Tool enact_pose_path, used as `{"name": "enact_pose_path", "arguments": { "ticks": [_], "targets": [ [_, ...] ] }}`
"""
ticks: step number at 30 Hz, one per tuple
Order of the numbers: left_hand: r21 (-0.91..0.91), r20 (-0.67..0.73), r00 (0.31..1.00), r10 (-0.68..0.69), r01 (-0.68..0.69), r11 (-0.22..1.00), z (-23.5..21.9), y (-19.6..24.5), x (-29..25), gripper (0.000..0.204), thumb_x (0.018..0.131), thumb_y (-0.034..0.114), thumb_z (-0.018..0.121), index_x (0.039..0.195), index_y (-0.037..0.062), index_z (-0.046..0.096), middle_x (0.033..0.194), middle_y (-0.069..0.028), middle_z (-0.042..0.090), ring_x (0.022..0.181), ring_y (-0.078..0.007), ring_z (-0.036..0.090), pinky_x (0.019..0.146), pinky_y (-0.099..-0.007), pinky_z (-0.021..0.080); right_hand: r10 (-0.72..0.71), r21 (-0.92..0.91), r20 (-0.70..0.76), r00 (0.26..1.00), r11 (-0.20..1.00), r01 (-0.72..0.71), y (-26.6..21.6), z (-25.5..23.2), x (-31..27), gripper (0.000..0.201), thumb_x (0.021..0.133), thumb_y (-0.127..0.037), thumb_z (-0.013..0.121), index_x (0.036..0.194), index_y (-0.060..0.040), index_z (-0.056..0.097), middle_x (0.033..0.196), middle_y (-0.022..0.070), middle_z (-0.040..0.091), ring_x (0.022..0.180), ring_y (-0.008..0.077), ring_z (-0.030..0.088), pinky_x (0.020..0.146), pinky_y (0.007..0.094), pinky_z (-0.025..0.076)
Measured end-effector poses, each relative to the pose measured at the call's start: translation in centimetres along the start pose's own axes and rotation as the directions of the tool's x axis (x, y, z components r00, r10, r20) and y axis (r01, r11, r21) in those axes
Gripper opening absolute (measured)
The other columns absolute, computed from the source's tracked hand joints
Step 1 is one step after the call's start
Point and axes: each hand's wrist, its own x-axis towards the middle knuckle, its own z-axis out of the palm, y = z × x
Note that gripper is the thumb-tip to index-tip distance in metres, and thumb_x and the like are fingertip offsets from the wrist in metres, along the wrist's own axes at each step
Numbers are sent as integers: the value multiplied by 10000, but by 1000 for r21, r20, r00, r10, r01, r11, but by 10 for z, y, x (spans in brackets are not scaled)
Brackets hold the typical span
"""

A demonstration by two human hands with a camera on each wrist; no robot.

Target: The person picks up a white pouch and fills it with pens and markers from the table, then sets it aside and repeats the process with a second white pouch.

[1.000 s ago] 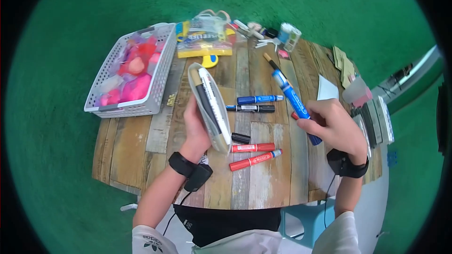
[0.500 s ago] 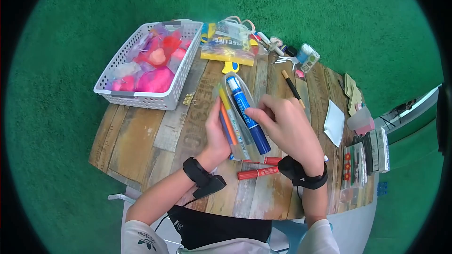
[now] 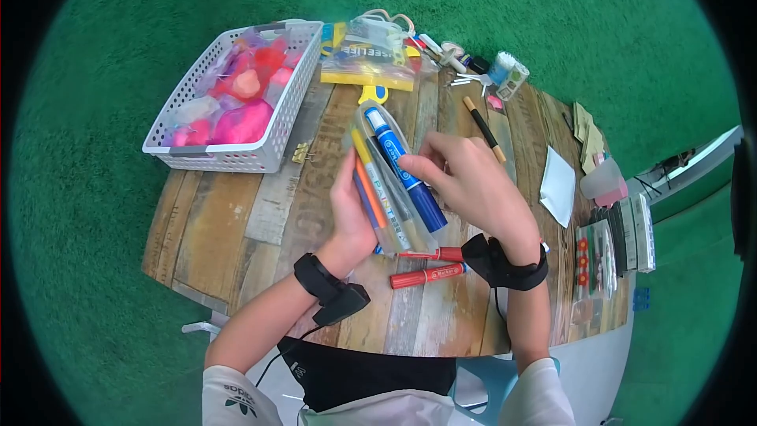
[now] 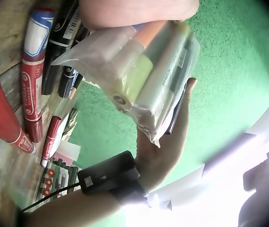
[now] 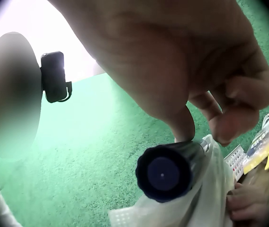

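Observation:
My left hand holds a translucent pouch from its left side, tilted above the table. Inside lie a yellow-capped paint marker, an orange pen and several other pens. A thick blue marker with a dark blue cap lies along the pouch's right side. My right hand has its thumb on the blue marker and its other fingers curled at the pouch edge. Below the pouch, two red markers lie on the table. In the left wrist view, black markers lie beside a red one.
A white basket of pink and purple items stands at the back left, beside a yellow-edged zip bag. A black marker with tan ends lies farther back. White paper and packaged items sit on the right.
The right hand has carried the blue marker leftward from over the table to the pouch. The pouch has turned, showing its yellow and orange pens. In the last half second little has moved.

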Motion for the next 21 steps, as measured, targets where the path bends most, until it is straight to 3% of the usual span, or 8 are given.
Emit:
{"name": "enact_pose_path", "arguments": {
  "ticks": [1,3,7,9,10,12,15,21],
  "targets": [
    [0,0,1000,-2,2,1000,1,0,-1,497,1005,486,343,1265,105,527,1193,-110,609,1109,-251,599,991,-421,465,2,0,0,1000,1000,-2,1,1,1,364,897,-298,642,774,44,611,605,218,579,592,381,612,556,435,459],
    [6,53,998,-18,18,1000,4,2,-3,511,1005,491,341,1262,89,523,1182,-124,610,1108,-259,600,995,-423,464,80,139,181,980,985,-106,2,3,2,411,930,-343,594,818,50,637,629,226,588,597,393,603,561,440,458],
    [43,35,999,15,-17,999,-2,-1,2,541,1004,506,322,1248,66,521,1177,-146,604,1087,-270,612,943,-437,504,14,179,191,982,983,-48,8,7,4,457,952,-395,556,847,40,649,626,183,602,564,314,617,545,400,464],
    [67,20,1000,0,-2,998,-2,-1,3,572,1001,523,285,1210,53,535,1116,-164,623,1003,-283,646,852,-444,550,39,340,305,952,929,-147,10,6,7,446,956,-404,564,867,23,659,632,88,612,555,163,604,518,314,459],
    [67,20,1000,0,-1,998,-3,-2,4,572,1001,523,285,1210,53,535,1116,-164,623,1003,-283,646,852,-444,550,40,340,305,951,929,-148,12,7,7,446,956,-404,564,867,23,659,632,88,612,555,163,604,518,314,459],
    [86,44,999,-26,22,996,-7,-2,6,592,994,538,256,1162,54,553,1038,-168,644,903,-290,670,764,-435,576,14,531,378,926,816,-229,17,11,9,411,962,-393,573,836,-9,648,632,-3,570,564,45,531,498,227,422],
    [70,11,1000,-17,16,997,-4,-1,3,593,989,541,249,1125,60,567,975,-159,658,817,-285,678,737,-417,580,-9,602,386,922,760,-245,25,16,11,357,964,-350,587,800,-35,622,634,-38,541,542,26,482,480,203,386],
    [66,-1,1000,-9,9,998,-7,1,3,584,987,531,249,1125,63,570,990,-162,659,812,-274,676,729,-413,580,-40,635,415,909,728,-258,24,15,10,305,957,-298,609,787,-44,600,644,-36,541,546,20,474,478,197,371]
  ]
}}
